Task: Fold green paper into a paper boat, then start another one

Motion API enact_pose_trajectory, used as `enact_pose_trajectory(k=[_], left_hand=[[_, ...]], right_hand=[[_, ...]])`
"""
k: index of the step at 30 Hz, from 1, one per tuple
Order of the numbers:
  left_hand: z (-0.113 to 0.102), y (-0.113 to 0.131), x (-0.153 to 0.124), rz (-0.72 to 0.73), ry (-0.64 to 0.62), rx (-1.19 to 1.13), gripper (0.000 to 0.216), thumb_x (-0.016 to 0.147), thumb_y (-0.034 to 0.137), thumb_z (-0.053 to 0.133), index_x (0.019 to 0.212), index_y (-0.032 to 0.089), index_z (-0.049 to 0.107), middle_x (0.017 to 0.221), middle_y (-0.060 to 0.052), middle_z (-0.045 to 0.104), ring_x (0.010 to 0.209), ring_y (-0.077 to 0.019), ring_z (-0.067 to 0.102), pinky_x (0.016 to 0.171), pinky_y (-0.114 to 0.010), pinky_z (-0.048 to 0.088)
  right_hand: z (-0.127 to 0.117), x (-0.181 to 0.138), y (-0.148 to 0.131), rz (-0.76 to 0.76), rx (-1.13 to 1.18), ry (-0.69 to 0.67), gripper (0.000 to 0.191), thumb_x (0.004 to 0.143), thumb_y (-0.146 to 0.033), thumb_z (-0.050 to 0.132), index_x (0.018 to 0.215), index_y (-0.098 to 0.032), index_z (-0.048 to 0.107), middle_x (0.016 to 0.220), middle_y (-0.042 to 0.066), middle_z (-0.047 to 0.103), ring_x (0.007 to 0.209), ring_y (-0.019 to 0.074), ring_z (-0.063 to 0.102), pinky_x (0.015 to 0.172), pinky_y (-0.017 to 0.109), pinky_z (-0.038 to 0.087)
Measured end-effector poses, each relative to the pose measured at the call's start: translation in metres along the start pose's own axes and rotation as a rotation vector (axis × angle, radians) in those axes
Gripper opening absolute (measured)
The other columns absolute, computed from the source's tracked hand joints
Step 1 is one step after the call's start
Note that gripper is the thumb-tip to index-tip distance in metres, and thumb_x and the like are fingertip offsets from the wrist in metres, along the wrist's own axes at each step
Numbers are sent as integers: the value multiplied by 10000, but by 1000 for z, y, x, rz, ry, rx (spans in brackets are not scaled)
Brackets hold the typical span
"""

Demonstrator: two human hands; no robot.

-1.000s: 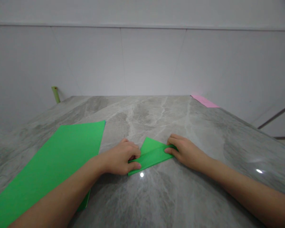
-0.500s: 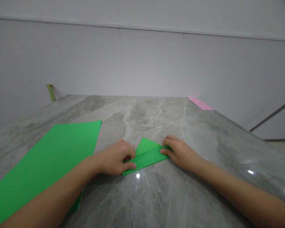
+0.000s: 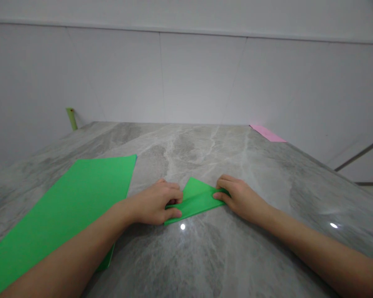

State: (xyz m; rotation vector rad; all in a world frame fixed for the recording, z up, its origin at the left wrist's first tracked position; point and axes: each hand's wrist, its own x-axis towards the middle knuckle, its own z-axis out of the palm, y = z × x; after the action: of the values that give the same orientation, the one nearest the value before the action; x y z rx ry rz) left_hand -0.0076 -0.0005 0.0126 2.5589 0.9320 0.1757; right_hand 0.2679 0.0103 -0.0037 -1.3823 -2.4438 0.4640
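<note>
A folded piece of green paper lies on the grey marbled tabletop, with a triangular flap pointing away behind a long folded band. My left hand pinches the left end of the band, thumb on its near face and curled fingers at the top edge. At the right end, my right hand grips the paper between thumb and fingers. The fingertips behind the paper are partly hidden.
Large green sheets lie at the left, partly under my left forearm. Pink paper rests at the table's far right edge. A light green strip-like object stands by the far left corner. A white wall borders the back.
The whole view has shifted slightly, so everything sits a little further right. Both hands keep their hold on the folded paper, with hardly any movement.
</note>
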Motion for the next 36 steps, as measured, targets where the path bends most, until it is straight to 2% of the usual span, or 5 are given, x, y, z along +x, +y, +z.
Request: enact_pose_trajectory(k=[2,3,7,16,36], left_hand=[[0,-1,-1,2,53,-33,189,835,255,711,971,185,600,1004,-25,560,900,-188,546,820,-316,400],[0,-1,-1,10,73,-47,319,837,254,709,1127,201,588,1075,-42,555,940,-202,548,836,-327,408],[0,-1,-1,54,29,-32,563,891,211,646,1414,292,456,1054,-33,598,942,-208,573,870,-362,406],[2,-2,-1,119,-24,35,332,917,148,603,1186,321,692,865,-6,632,873,-185,595,873,-372,356],[-1,-11,-3,230,-29,8,353,868,73,621,1005,356,782,698,12,528,741,-141,516,758,-307,374]], right_hand=[[0,0,1,-2,0,5,211,891,-131,621,720,-190,513,832,37,569,762,183,565,698,298,418],[0,0,1,-3,-2,9,202,891,-133,619,724,-190,520,833,38,572,764,184,567,702,300,420],[1,0,3,-7,-15,16,182,892,-140,617,733,-187,542,830,41,581,778,192,576,716,308,427],[1,2,1,-8,-23,18,198,891,-132,621,725,-188,529,823,39,575,778,191,574,717,307,428],[1,1,4,-23,-38,13,190,904,-158,611,737,-191,527,835,37,575,773,186,571,712,305,423]])
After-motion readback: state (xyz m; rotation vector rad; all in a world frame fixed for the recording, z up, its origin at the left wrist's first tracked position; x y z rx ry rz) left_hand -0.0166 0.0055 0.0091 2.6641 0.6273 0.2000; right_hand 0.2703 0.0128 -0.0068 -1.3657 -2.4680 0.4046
